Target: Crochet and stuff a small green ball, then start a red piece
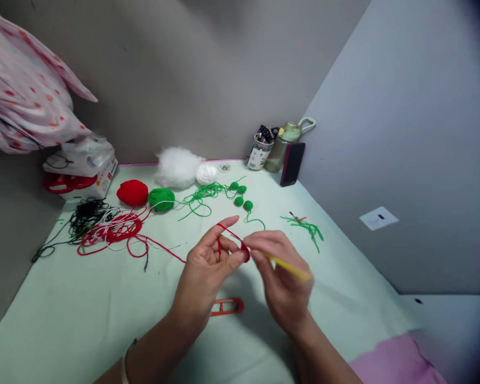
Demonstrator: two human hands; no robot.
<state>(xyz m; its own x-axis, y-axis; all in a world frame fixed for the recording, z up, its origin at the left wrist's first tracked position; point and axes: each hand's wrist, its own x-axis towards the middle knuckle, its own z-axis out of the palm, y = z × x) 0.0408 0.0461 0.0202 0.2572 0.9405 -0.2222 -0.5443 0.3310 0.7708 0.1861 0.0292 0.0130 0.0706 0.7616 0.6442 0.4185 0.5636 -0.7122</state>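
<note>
Between thumb and fingers, my left hand point(210, 264) pinches a small red crochet piece point(245, 253). Red yarn point(231, 232) runs from that piece over the raised left index finger and back to the tangle on the table. My right hand point(284, 274) grips a yellow-handled crochet hook point(288, 267), slightly blurred, with its tip end at the red piece; the tip itself is hidden by the fingers. Below the hands, an orange-red tool with an oval opening point(228, 306) lies on the table, partly covered by my left wrist.
Red point(133, 192), green point(161, 199) and white yarn balls point(206, 174) sit toward the back near white stuffing point(178, 167). Several small green balls point(248, 205) trail yarn. Green scraps point(310, 228) lie right. A phone point(293, 165), bottle point(278, 152) and pen cup point(260, 153) stand by the corner.
</note>
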